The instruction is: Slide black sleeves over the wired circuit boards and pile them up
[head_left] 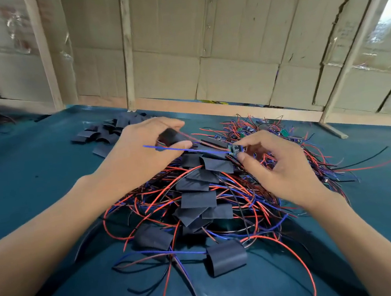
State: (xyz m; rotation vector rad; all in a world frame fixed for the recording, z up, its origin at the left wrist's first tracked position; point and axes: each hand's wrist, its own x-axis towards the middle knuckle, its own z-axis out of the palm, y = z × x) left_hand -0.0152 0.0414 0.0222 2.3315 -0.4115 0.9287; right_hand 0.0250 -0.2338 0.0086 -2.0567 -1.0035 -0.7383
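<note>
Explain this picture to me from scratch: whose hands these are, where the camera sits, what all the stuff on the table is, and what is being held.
No machine here: a person works bare-handed, filmed by one camera worn on their head, looking down. The left hand grips a black sleeve with wires running through it. The right hand pinches a small circuit board on those wires. On the blue table lie a pile of sleeved boards, bare wired boards behind, and spare empty sleeves at the back.
</note>
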